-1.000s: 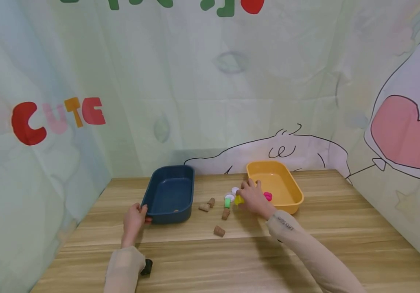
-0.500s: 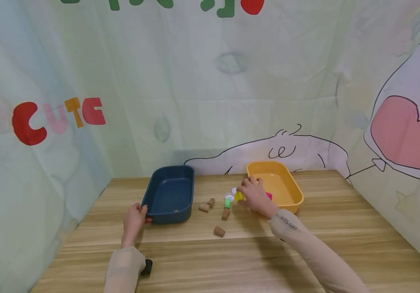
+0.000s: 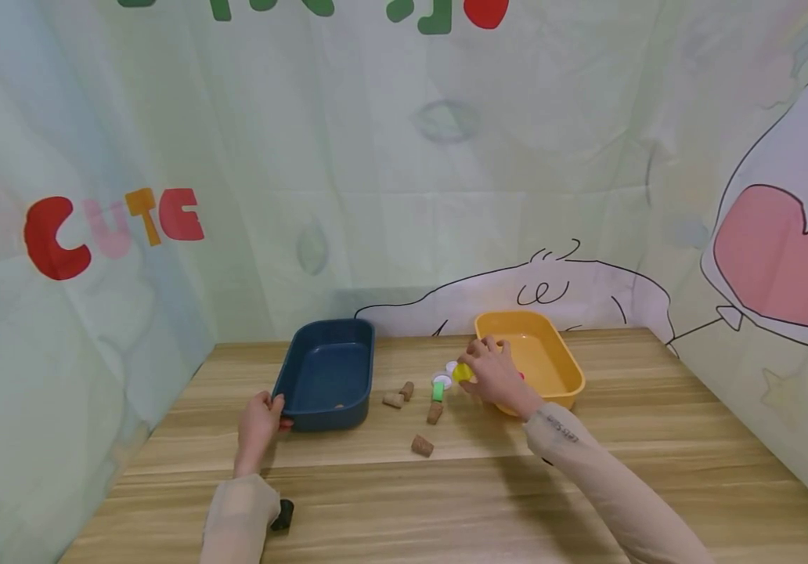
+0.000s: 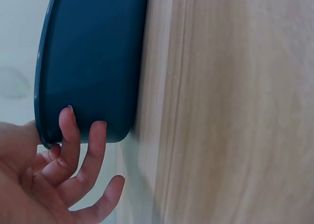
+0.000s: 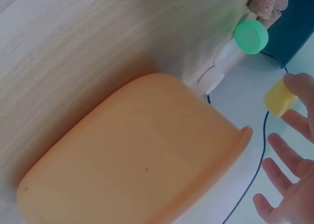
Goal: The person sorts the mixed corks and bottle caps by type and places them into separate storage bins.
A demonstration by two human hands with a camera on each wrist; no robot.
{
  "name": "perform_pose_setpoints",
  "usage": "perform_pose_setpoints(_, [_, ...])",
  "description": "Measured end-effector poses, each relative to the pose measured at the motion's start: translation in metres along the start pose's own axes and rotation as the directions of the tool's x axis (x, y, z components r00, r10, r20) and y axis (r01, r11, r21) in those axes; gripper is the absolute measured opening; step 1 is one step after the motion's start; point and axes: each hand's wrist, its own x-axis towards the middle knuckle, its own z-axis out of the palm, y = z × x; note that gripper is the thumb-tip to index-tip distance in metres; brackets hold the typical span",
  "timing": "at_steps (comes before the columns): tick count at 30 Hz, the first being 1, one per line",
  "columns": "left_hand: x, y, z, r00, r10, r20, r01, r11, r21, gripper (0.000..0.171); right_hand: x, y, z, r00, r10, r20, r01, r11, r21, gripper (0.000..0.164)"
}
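My left hand (image 3: 257,427) holds the near left corner of the dark blue plastic tray (image 3: 369,392). In the left wrist view, its fingertips (image 4: 98,131) lie against the outer wall of the tray, below the rim. My right hand (image 3: 499,380) pinches a yellow bottle cap (image 5: 279,97) between thumb and index finger, raised off the table; its other fingers are spread. Just right of it stands the yellow tray (image 3: 566,368), with a pink thing (image 3: 521,376) in it, mostly hidden by the hand.
Left of the right hand lie a green bottle cap (image 3: 438,392) and white caps (image 3: 441,380). Several corks lie between the trays, the nearest cork (image 3: 422,446) toward me. A small brownish spot (image 3: 338,406) shows inside the blue tray. A printed cloth (image 3: 404,196) hangs behind the table.
My right hand has lifted the yellow cap from the table and moved slightly up and right, toward the yellow tray. The left hand and blue tray have stayed put.
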Motion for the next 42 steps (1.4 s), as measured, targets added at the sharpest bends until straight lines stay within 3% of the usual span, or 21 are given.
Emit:
perform_pose_setpoints(16, [-0.001,0.002,-0.001,1.0,-0.014,0.009,0.014,1.0,0.005,0.03,-0.002,0.007,-0.004,0.995,-0.02,-0.094,0.015,0.999,-0.045,0.03])
perform_pose_setpoints(42, [-0.001,0.002,0.0,1.0,-0.01,0.003,0.01,1.0,-0.019,0.03,-0.007,0.027,-0.01,0.992,0.064,-0.113,-0.062,0.998,0.024,0.03])
